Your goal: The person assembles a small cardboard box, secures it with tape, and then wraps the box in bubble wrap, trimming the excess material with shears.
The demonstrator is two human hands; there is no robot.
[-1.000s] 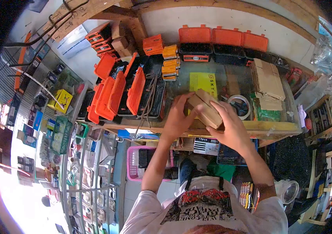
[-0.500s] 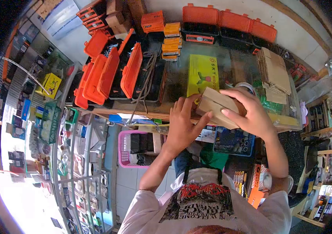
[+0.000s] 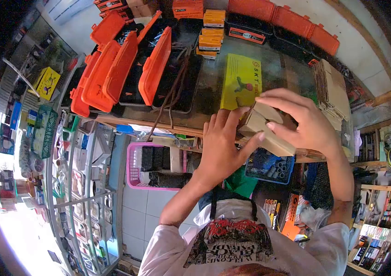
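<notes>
both hands grip a cardboard box (image 3: 264,129) above the counter's (image 3: 214,92) near edge. left hand (image 3: 223,142) lies flat against the box's left end, fingers spread and pressing. right hand (image 3: 306,122) wraps over the top and right side, fingers curled round it, thumb on the near face. just behind the box lies a yellow card (image 3: 241,80). open orange cases (image 3: 126,69) stand to the left, flat cardboard (image 3: 331,89) stacked to the right. a pink basket (image 3: 156,165) sits below the counter.

Person wears a pale short-sleeved T-shirt (image 3: 232,248) with a black, red and white printed graphic; forearms bare, no gloves.
</notes>
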